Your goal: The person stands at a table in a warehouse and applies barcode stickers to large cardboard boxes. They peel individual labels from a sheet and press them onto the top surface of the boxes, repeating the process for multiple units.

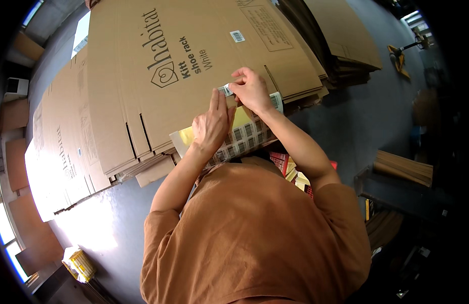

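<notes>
From over here, at far left, a yellow basket (pixel 81 266) stands on the grey floor (pixel 128 218), below a pile (pixel 67 147) of flat cartons bright with window light. Next comes the big flat carton (pixel 194 109), stiff and broad by the look of it, topping its own stack; slots cut its near edge, which slants up toward the right. Over that edge the left hand (pixel 211 124) lies with its grip released, fingers straight, their tips beside the left end of a small label (pixel 225 90). Beneath the wrists a sheet (pixel 242 139) of labels bends down past the edge. The label itself is at the carton's face, thin and surely almost weightless, pliable, probably tacky underneath and easy to crease, so an end or corner is the place to take hold. The right hand (pixel 250 91) has it so, its grip pinching the right end between thumb and finger. Beyond, the carton's right edge drops off to dark floor, giving that elbow room to swing, with a pallet jack (pixel 398 61) well apart.
</notes>
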The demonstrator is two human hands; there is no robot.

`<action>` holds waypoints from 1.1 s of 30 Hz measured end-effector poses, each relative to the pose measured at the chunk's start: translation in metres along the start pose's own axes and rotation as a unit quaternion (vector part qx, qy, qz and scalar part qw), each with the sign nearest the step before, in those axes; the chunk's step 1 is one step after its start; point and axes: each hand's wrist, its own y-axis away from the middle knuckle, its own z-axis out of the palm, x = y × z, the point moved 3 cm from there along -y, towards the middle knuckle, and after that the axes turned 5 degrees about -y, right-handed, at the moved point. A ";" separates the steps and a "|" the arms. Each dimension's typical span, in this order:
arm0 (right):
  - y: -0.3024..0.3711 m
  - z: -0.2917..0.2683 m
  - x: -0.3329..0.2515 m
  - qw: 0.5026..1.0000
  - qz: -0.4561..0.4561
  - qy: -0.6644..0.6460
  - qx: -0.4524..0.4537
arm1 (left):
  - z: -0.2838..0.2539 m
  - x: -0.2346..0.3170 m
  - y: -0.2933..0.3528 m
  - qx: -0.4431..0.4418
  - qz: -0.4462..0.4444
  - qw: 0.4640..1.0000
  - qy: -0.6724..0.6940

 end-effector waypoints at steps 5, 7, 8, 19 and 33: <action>-0.024 -0.012 0.004 0.919 -0.237 0.313 0.043 | -0.010 0.006 -0.004 -0.011 -0.004 1.000 0.002; -0.024 -0.033 -0.009 0.906 -0.245 0.342 0.038 | -0.014 0.006 -0.004 -0.028 -0.010 1.000 0.005; -0.024 -0.048 -0.015 0.946 -0.107 0.302 -0.055 | -0.015 0.005 -0.004 -0.030 -0.008 1.000 0.006; -0.001 -0.120 -0.039 0.939 -0.112 0.150 -0.288 | -0.043 0.029 -0.032 0.197 0.092 0.976 0.015; -0.019 -0.117 -0.051 0.795 -0.515 0.292 -0.130 | -0.039 0.060 -0.073 0.096 0.016 0.994 0.045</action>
